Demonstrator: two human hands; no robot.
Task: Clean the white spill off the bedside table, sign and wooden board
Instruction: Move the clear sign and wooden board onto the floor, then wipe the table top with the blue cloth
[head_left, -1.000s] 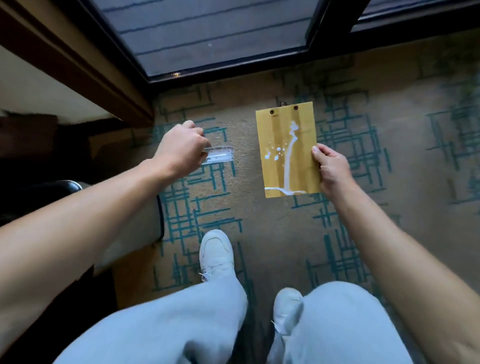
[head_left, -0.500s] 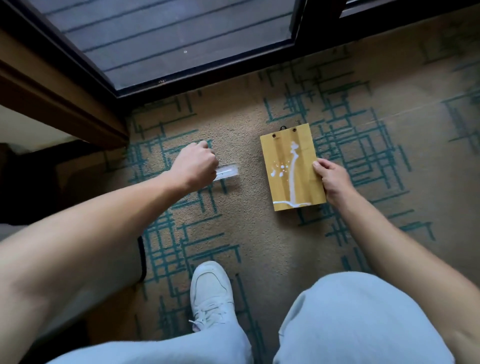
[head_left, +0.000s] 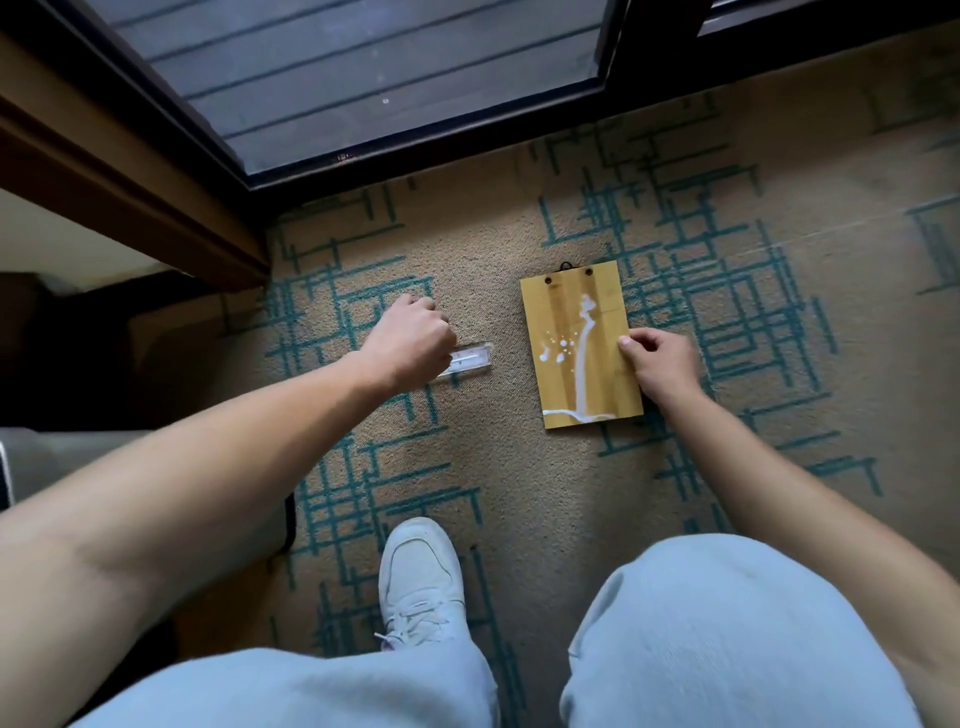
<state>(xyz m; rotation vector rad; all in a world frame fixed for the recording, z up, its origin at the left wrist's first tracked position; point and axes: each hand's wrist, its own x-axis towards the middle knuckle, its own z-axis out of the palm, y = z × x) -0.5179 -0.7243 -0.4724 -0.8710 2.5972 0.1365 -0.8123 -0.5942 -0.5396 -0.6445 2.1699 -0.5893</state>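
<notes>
A yellow wooden board (head_left: 558, 322) lies flat on the patterned carpet, streaked with a long white spill and small white drops. My right hand (head_left: 661, 364) grips the board's right edge, thumb on top. A clear acrylic sign (head_left: 470, 359) rests on the carpet to the left of the board. My left hand (head_left: 410, 335) is closed over the sign's left end, which it hides. The bedside table is not identifiable in view.
A dark-framed glass door (head_left: 363, 78) runs along the far edge of the carpet (head_left: 519, 493). A wooden ledge (head_left: 130, 182) juts in at the left. My white shoe (head_left: 421, 577) and pale trouser legs fill the near side. A dark object (head_left: 10, 467) sits at the left edge.
Both hands have lowered the board and the sign down onto the carpet, and my view has dropped closer to the floor as my knees bent.
</notes>
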